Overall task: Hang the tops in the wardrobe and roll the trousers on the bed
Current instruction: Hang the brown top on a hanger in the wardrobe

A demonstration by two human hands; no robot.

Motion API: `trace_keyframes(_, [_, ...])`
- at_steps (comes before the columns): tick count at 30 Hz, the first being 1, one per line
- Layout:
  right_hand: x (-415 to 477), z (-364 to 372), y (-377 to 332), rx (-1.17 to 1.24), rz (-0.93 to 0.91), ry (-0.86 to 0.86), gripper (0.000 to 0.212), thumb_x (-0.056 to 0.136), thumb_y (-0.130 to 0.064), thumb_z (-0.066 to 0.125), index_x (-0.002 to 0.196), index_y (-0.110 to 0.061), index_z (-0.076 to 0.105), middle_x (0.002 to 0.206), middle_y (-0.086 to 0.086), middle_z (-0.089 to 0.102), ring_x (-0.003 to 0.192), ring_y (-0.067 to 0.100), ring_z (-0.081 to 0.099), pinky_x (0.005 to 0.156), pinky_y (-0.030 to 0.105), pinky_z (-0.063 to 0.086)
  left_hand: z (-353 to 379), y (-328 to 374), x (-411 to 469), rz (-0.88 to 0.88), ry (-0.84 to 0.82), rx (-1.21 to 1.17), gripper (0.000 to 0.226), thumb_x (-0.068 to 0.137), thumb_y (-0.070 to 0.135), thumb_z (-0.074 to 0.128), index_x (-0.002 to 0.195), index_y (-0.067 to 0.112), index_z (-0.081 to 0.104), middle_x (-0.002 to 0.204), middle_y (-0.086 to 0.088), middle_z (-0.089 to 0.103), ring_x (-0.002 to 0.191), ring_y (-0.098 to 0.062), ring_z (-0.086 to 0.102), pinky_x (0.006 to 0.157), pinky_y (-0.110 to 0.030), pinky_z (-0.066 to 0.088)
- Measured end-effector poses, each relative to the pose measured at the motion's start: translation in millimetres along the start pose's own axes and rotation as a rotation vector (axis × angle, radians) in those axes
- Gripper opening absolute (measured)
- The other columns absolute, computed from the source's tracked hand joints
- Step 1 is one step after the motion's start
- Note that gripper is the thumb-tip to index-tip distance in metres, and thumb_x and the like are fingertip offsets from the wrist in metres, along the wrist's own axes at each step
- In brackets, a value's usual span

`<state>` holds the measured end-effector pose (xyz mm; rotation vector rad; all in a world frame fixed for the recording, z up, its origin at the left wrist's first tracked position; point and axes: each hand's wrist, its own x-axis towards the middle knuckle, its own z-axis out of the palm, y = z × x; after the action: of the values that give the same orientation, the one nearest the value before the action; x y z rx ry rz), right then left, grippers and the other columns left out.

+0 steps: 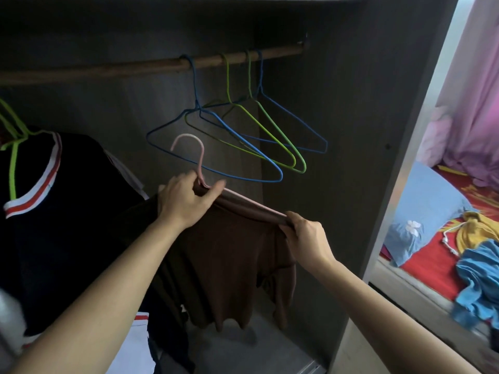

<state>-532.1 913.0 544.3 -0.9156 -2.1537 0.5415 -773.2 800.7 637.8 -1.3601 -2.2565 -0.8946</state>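
**Wardrobe** [337, 130]: dark interior, seen from in front. The right side panel stands just right of the right hand. The floor panel shows below the hanging hems.

**Wooden rail** [121, 70]: runs along the top. A bare length lies between the black top's hanger and the empty wire hangers.

**Empty wire hangers** [259, 89]: four, two blue and two green, bunched at the rail's right end.

**Black top** [67, 225]: has a red-and-white collar and hangs on a green hanger [12, 171] at far left. It touches the brown top's left side.

**Brown top** [229, 260]: task item. It is draped on the pink hanger [200, 160], tilted down to the right. The hook is below the rail and not on it, in front of the nearest blue hanger.

**Left hand** [186, 201]: arm extended, grip closed round the pink hanger's neck and the collar.

**Right hand** [305, 236]: arm extended, lower, grip pinching the top's right shoulder at the hanger's end.

**Bed** [432, 255]: right of the wardrobe's edge, with a red sheet. On it lie a blue pillow [426, 201], a yellow garment [475, 230] and a blue garment [480, 279]. Whether these are trousers cannot be told.
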Motion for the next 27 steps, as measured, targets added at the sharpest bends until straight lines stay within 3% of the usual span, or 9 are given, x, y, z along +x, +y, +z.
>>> trace_keyframes(2, [-2.3, -1.1, 3.1, -0.008, -0.064, 0.002, 0.042, 0.095, -0.024, 0.060, 0.136, -0.020, 0.052, 0.104, 0.005, 0.073, 0.098, 0.031, 0.066, 0.074, 0.037, 0.051, 3.6, 8.2, -0.8, -0.083, 0.074, 0.033, 0.066, 0.072, 0.088, 0.041, 0.059, 0.024, 0.050, 0.070, 0.003, 0.061, 0.074, -0.024, 0.057, 0.084, -0.043, 0.042])
trace_keyframes(4, [-6.1, -1.2, 4.4, -0.078, -0.186, -0.080, 0.064, 0.094, -0.027, 0.062, 0.151, -0.023, 0.033, 0.114, 0.000, 0.069, 0.108, 0.025, 0.061, 0.079, 0.036, 0.050, 7.0, 12.8, 2.0, -0.138, 0.118, 0.046, 0.059, 0.076, 0.077, 0.043, 0.057, 0.021, 0.051, 0.068, -0.004, 0.065, 0.075, -0.031, 0.062, 0.083, -0.043, 0.046])
trace_keyframes(6, [-10.1, -3.0, 13.9, -0.176, -0.295, -0.168, 0.071, 0.096, -0.030, 0.060, 0.156, -0.020, 0.024, 0.115, -0.001, 0.069, 0.106, 0.023, 0.062, 0.084, 0.034, 0.047, 6.6, 6.3, 6.9, -0.163, 0.156, 0.047, 0.046, 0.076, 0.058, 0.045, 0.063, 0.017, 0.060, 0.072, -0.015, 0.068, 0.077, -0.038, 0.064, 0.079, -0.042, 0.046])
trace_keyframes(9, [-16.5, -15.9, 39.4, -0.325, -0.357, -0.106, 0.047, 0.097, -0.034, 0.060, 0.140, -0.018, 0.050, 0.104, -0.001, 0.072, 0.092, 0.024, 0.066, 0.080, 0.036, 0.049, 0.2, -18.5, 13.2, -0.179, 0.212, 0.034, 0.040, 0.074, 0.050, 0.047, 0.067, 0.014, 0.062, 0.074, -0.019, 0.067, 0.076, -0.043, 0.064, 0.068, -0.039, 0.044])
trace_keyframes(11, [-20.4, -22.4, 53.8, -0.377, -0.394, -0.032, 0.022, 0.096, -0.032, 0.062, 0.112, -0.018, 0.065, 0.092, -0.003, 0.071, 0.083, 0.023, 0.066, 0.070, 0.037, 0.049, 0.0, -28.6, 12.8, -0.140, 0.208, 0.006, 0.029, 0.073, 0.047, 0.051, 0.063, 0.020, 0.052, 0.065, -0.010, 0.062, 0.073, -0.041, 0.063, 0.063, -0.034, 0.038])
trace_keyframes(13, [-18.8, -25.4, 61.5, -0.456, -0.394, -0.034, 0.012, 0.095, -0.030, 0.064, 0.101, -0.020, 0.065, 0.087, -0.005, 0.069, 0.080, 0.022, 0.065, 0.066, 0.037, 0.046, 4.7, -29.3, 12.1, -0.098, 0.162, -0.022, 0.025, 0.072, 0.046, 0.055, 0.063, 0.023, 0.047, 0.061, 0.003, 0.053, 0.070, -0.037, 0.063, 0.063, -0.032, 0.036])
trace_keyframes(20, [-7.4, -27.6, 43.1, -0.479, -0.337, 0.006, 0.015, 0.087, -0.017, 0.063, 0.101, -0.019, 0.059, 0.089, -0.005, 0.066, 0.085, 0.021, 0.063, 0.071, 0.034, 0.041, 21.4, -13.9, 4.9, 0.012, 0.070, -0.003, 0.039, 0.072, 0.058, 0.060, 0.065, 0.023, 0.044, 0.064, -0.002, 0.063, 0.071, -0.036, 0.066, 0.061, -0.032, 0.041])
trace_keyframes(24, [7.2, -24.3, -0.7, -0.235, -0.346, -0.074, 0.025, 0.084, -0.018, 0.055, 0.109, -0.014, 0.054, 0.096, 0.001, 0.065, 0.089, 0.024, 0.059, 0.077, 0.037, 0.046, 29.7, 8.3, -4.0, 0.107, -0.097, -0.094, 0.060, 0.063, 0.085, 0.058, 0.065, 0.026, 0.051, 0.059, 0.011, 0.059, 0.058, -0.008, 0.057, 0.054, -0.026, 0.038])
trace_keyframes(27, [19.2, -20.9, -22.9, -0.104, -0.360, -0.167, 0.033, 0.097, -0.030, 0.049, 0.127, -0.016, 0.051, 0.113, 0.001, 0.065, 0.102, 0.020, 0.056, 0.087, 0.032, 0.045, 29.5, 16.5, -7.6, 0.104, -0.206, -0.357, 0.052, 0.052, 0.077, 0.075, 0.068, 0.029, 0.065, 0.069, 0.018, 0.065, 0.062, 0.001, 0.058, 0.053, -0.011, 0.039])
